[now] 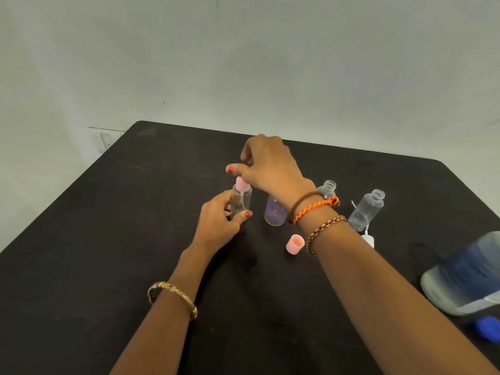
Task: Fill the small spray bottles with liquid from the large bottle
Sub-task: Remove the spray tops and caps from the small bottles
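Black table [135, 239] under a pale wall. Centre frame: left hand [216, 220] grips a small spray bottle [241, 200] upright. Right hand [266, 165] poised over its pink pump head [240, 184], fingers curled; whether they touch it cannot be told. Pink cap [295, 244] lies lower centre. Two open bottles [366, 209] at right. Large bottle [465, 277] blurred, lower right edge. Step judged: working the sprayer head. Next: steady twist, bottle kept upright.

loose cap [295, 244] lies on table [108, 239], before three small bottles [365, 210].
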